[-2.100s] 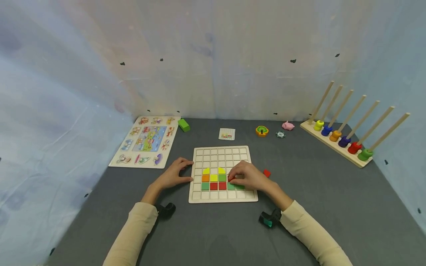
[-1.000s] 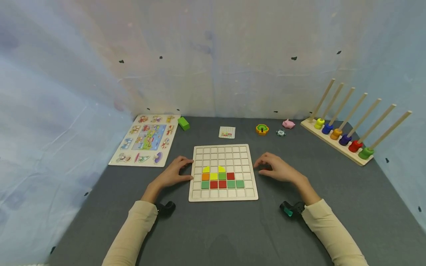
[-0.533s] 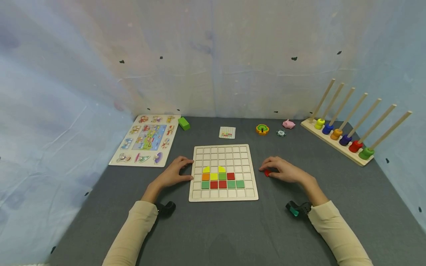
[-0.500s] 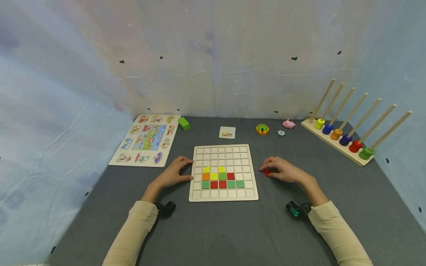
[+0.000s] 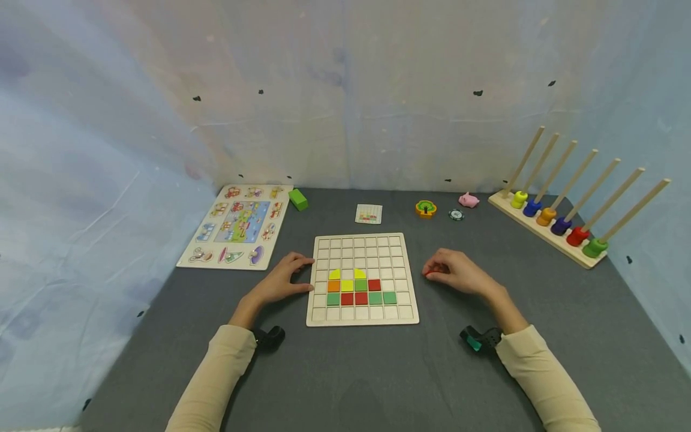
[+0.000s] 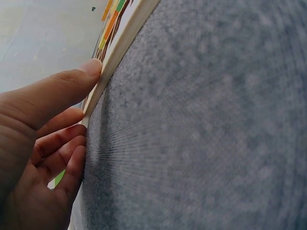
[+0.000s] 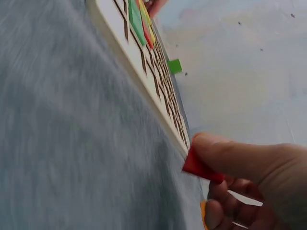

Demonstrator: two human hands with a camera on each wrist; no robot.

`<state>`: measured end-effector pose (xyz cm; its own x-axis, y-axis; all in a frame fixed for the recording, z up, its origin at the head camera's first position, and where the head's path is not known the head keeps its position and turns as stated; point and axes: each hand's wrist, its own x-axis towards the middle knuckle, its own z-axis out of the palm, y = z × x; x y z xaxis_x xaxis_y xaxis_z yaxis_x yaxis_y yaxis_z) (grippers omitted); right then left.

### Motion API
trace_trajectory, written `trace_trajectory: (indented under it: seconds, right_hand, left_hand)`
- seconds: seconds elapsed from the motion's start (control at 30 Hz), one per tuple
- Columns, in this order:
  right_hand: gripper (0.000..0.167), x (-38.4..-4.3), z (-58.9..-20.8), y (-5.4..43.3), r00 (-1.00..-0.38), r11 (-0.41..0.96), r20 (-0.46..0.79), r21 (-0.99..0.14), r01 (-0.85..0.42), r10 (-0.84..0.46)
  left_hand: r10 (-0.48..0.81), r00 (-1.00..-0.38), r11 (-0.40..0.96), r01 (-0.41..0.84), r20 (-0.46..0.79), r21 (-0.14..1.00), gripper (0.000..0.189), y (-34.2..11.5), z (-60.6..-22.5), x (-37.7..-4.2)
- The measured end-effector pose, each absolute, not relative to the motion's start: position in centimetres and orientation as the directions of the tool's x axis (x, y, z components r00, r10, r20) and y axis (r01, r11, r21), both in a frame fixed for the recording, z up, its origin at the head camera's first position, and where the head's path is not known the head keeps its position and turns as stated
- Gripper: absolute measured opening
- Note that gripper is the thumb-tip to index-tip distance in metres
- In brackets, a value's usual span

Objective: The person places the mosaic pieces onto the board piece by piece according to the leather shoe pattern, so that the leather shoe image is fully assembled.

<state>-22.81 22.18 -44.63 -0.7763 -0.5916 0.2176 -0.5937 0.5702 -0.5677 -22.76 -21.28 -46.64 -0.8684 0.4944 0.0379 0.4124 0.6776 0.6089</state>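
A light wooden grid board [image 5: 356, 246] lies flat in the middle of the head view, with several yellow, orange, green and red tiles set in its lower cells. My left hand [image 5: 281, 279] rests at its left edge, thumb and fingertips touching the side, spread apart; the left wrist view shows the thumb [image 6: 72, 86] against that edge. To the right of the board, my right hand [image 5: 459, 273] pinches a red tile [image 7: 200, 166] between thumb and fingers. In the head view the fingers mostly hide this tile.
Behind the board lies a small pattern card [image 5: 369, 214]. A picture puzzle [image 5: 254, 252] and a green block [image 5: 298, 200] are at the back left. Back right are a tree toy [image 5: 426, 209], a poker chip [image 5: 456, 214], a pink pig [image 5: 468, 200] and a peg stand [image 5: 531, 228].
My right hand has set a red tile in the board, moved right to another red tile on the table and picked it up. My left hand stays at the board's edge.
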Motion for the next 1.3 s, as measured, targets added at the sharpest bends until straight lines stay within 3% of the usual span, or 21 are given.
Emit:
trace_trajectory:
  seconds: [0.13,0.37,0.67,0.87,1.3]
  right_hand:
    - [0.009,-23.0,-44.7,20.4,-0.773,0.495,0.273,-0.636,-0.592,-0.573]
    - [0.017,-22.9,-45.5,17.0,-0.778,0.465,0.313,-0.658,-0.591,-0.545]
    - [0.01,-22.2,-46.1,14.3,-0.854,0.473,0.247,-0.745,-0.47,-0.459]
    - [0.008,-21.9,-46.6,13.8,-0.856,0.472,0.222,-0.757,-0.453,-0.466]
    - [0.008,-21.6,-46.8,13.8,-0.815,0.541,0.295,-0.628,-0.559,-0.499]
  left_hand:
    - [0.501,-0.864,0.673,0.426,0.05,0.605,0.062,-21.3,-46.7,-22.8]
    - [0.501,-0.864,0.675,0.423,0.047,0.605,0.062,-21.3,-46.7,-22.8]
    - [0.523,-0.844,0.648,0.485,0.119,0.588,0.063,-21.4,-47.1,-22.9]
    - [0.509,-0.858,0.664,0.447,0.076,0.599,0.063,-21.3,-46.9,-22.9]
    - [0.503,-0.862,0.665,0.435,0.066,0.607,0.063,-21.4,-46.8,-22.8]
